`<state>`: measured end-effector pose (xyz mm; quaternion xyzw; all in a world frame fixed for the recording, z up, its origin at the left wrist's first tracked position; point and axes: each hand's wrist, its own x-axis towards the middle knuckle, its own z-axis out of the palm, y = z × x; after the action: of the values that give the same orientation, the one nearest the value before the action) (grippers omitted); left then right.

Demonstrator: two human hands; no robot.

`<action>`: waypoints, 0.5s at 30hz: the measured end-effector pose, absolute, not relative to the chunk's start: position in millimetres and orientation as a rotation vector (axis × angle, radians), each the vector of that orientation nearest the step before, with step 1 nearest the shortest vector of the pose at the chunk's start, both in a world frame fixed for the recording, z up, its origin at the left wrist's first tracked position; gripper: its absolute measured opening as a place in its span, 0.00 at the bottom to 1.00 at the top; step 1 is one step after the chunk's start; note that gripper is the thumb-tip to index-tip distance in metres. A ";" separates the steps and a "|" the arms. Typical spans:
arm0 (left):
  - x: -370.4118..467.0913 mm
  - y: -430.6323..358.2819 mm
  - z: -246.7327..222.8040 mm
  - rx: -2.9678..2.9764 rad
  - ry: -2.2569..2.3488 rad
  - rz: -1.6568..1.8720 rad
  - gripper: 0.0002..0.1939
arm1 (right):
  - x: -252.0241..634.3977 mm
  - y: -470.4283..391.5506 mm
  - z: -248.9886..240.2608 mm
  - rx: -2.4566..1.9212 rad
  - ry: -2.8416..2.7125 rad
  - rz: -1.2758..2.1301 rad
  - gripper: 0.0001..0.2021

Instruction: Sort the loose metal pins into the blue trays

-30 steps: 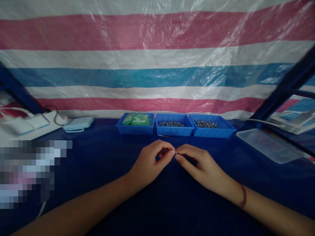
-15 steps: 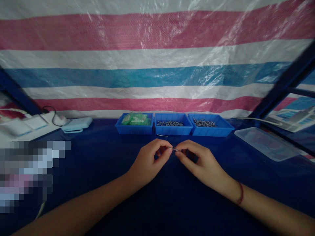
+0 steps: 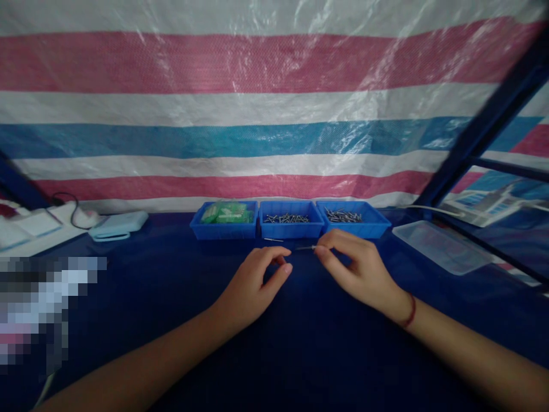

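Note:
My right hand (image 3: 358,266) pinches a thin metal pin (image 3: 305,248) between thumb and forefinger. The pin's slim end points left, and its lighter part lies at the fingertips; its exact kind is too small to tell. Left of it, my left hand (image 3: 253,280) has its thumb and forefinger apart with nothing visible between them. Another thin metal pin (image 3: 273,240) rests on the blue table just in front of the middle bin. Small metal pins fill part of the middle blue bin (image 3: 291,230) and of the right blue bin (image 3: 359,230).
Green plastic packets (image 3: 227,212) lie in the left blue bin (image 3: 223,232). A clear plastic lid (image 3: 444,246) is on the right, near the blue frame (image 3: 476,131). At the left stand a light-blue case (image 3: 119,225) and a white power strip (image 3: 38,229). Striped sheeting (image 3: 257,137) hangs behind.
Half a second ago both hands met at the pin. Now my left hand has let go and opened, while my right hand has drawn the pin away, slightly up and right.

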<state>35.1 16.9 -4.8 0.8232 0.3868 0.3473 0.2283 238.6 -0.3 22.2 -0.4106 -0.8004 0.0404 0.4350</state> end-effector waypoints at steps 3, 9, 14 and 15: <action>34.5 17.1 -5.1 2.261 1.116 0.955 0.13 | 273.8 17.6 35.8 -1.221 -1.781 -0.238 0.09; 35.2 18.7 -7.9 2.384 1.154 0.925 0.11 | 341.0 51.3 31.7 -1.698 -1.635 -0.502 0.13; 28.8 25.2 -10.3 2.570 1.404 0.763 0.15 | 346.2 59.5 16.2 -1.731 -1.707 -0.517 0.12; 26.9 27.4 -10.4 2.614 1.436 0.732 0.16 | 342.7 59.0 16.0 -1.727 -1.710 -0.517 0.12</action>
<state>26.9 27.4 -10.4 0.8507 0.4672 0.2381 0.0352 342.7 59.0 16.0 -0.6579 -0.6514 -0.1968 0.3226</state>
